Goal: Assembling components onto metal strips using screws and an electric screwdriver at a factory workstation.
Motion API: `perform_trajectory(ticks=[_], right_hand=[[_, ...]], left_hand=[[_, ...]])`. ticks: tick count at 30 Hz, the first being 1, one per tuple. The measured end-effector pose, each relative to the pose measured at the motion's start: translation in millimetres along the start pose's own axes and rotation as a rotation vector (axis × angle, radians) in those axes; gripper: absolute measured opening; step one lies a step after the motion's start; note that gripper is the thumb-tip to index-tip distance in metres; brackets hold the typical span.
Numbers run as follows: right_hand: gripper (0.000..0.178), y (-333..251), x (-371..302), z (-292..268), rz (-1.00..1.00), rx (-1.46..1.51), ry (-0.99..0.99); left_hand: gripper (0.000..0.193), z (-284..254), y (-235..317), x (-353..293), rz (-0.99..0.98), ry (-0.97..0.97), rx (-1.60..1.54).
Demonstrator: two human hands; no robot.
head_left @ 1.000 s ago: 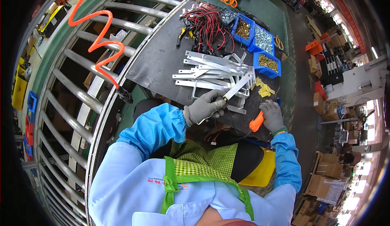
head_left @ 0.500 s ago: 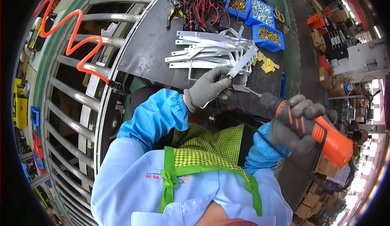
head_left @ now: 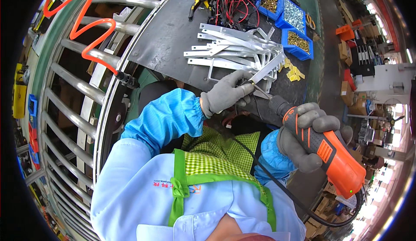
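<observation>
My left hand (head_left: 225, 96), in a grey glove, pinches the near end of a flat silver metal bracket (head_left: 268, 69). The bracket slants up and right from my fingertips, over a pile of similar brackets (head_left: 234, 46). In my gloved right hand (head_left: 299, 148) is a corded orange and black electric screwdriver (head_left: 344, 167), gripped round its body. Its thin bit points left and reaches the bracket end beside my left fingertips. A small fastener at that spot is too small to make out. A thin dark wire hangs below the left fingers.
Blue bins of brass-coloured screws (head_left: 298, 42) and silver hardware (head_left: 294, 16) stand at the far right. Yellow tags (head_left: 294, 73) lie near them. Red and black wires (head_left: 225, 0) are heaped at the back. An orange coiled hose (head_left: 102, 59) hangs by the metal rollers (head_left: 78, 83) on the left.
The screwdriver has moved left, and its bit has come up to the bracket end. My left hand keeps its pinch on the bracket. The whole view has shifted slightly.
</observation>
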State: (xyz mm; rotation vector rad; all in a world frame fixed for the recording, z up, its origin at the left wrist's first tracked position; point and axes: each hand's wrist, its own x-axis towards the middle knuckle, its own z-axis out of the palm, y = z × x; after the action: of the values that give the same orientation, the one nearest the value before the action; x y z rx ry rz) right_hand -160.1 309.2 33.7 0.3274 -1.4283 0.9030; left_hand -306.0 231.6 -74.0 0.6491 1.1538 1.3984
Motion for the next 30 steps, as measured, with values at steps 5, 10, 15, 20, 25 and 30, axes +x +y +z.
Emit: perform_trajectory(ticks=[5, 10, 15, 20, 25, 30], right_hand=[[0.078, 4, -3, 5, 0.001, 0.051, -0.079], [0.071, -3, -7, 17, 0.070, 0.027, -0.170], [0.073, 8, -8, 8, 0.029, 0.035, -0.276], [0.071, 6, -13, 6, 0.089, 0.050, -0.262], [0.052, -7, -23, 13, 0.275, 0.012, -0.022], [0.037, -35, 22, -42, 0.466, 0.107, -0.733]], left_hand=[[0.031, 3, -3, -1, 0.020, 0.045, 0.098], [0.028, 8, -16, 0, 0.126, 0.078, 0.208], [0.025, 11, -20, 0, 0.161, 0.083, 0.204], [0.024, 7, -34, 2, 0.284, 0.101, 0.383], [0.025, 13, -32, -2, 0.124, 0.023, 0.326], [0.033, 17, -32, 16, 0.272, -0.070, 0.705]])
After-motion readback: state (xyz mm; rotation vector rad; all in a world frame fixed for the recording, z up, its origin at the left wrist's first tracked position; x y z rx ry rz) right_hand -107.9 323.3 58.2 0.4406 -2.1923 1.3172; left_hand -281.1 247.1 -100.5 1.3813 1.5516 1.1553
